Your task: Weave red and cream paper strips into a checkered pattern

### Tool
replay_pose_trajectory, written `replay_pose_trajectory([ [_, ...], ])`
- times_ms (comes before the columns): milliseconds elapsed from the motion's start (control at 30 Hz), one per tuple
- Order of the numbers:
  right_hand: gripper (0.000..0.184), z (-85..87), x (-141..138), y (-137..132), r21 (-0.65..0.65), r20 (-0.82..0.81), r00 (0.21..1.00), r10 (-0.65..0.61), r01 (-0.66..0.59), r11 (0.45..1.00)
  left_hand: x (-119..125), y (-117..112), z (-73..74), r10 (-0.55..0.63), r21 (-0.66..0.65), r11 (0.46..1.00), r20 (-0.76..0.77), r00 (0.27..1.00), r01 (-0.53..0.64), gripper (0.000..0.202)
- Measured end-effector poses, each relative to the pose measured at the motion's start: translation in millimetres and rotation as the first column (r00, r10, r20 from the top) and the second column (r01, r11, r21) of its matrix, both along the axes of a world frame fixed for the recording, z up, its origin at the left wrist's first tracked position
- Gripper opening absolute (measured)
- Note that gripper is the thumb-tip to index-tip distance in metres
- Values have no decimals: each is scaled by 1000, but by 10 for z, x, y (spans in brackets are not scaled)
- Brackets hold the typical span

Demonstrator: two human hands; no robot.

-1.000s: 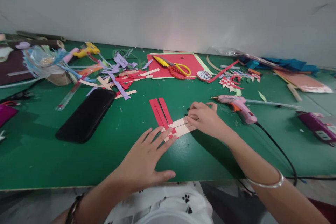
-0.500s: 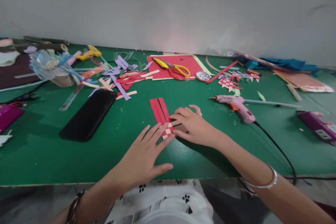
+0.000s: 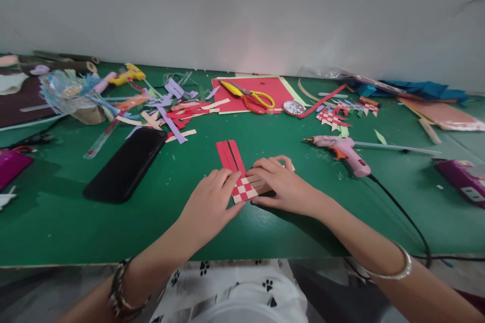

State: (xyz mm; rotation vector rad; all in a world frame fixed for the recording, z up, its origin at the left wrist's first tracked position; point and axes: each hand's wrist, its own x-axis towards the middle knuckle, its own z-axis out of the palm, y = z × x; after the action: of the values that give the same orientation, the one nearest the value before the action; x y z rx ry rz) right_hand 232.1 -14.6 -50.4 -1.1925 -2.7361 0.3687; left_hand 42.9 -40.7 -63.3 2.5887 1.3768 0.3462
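Red and cream paper strips are woven into a small checkered piece [image 3: 242,189] lying on the green table in front of me. Loose red strip ends [image 3: 230,155] stretch away from me, while cream ends run rightward under my right hand. My left hand [image 3: 212,202] grips the weave's left side, with the fingers bent at its upper edge and the thumb at its lower edge. Closed over the cream strips is my right hand [image 3: 282,184], its thumb low beside the checkered part. The far ends of these strips are mostly hidden by the right hand.
A black phone [image 3: 127,166] lies to the left, a pink glue gun [image 3: 343,151] with a cord to the right. Behind are scissors [image 3: 250,96] on red paper sheets [image 3: 278,91], scattered paper strips [image 3: 182,111], small checkered pieces [image 3: 331,118] and a yellow glue gun [image 3: 129,75].
My left hand has gone from spread fingers to a grip on the weave's left side. More of the checkered pattern shows. My right hand has stayed on the cream strips.
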Motion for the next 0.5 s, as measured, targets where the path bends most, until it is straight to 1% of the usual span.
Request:
replay_pose_trajectory([
  [267, 27, 6, 6, -7, 8, -11, 1000, -3, 3, 1000, -35, 6, 1, -30, -47, 998, 72, 997, 34, 31],
  [400, 26, -2, 1, -9, 21, -12, 1000, -5, 5, 1000, -44, 0, -23, -49, 7, 999, 64, 997, 49, 31],
  [500, 26, -19, 0, -11, 42, -21, 1000, -5, 6, 999, -42, 1, -34, -69, 61, 996, 22, 997, 68, 29],
])
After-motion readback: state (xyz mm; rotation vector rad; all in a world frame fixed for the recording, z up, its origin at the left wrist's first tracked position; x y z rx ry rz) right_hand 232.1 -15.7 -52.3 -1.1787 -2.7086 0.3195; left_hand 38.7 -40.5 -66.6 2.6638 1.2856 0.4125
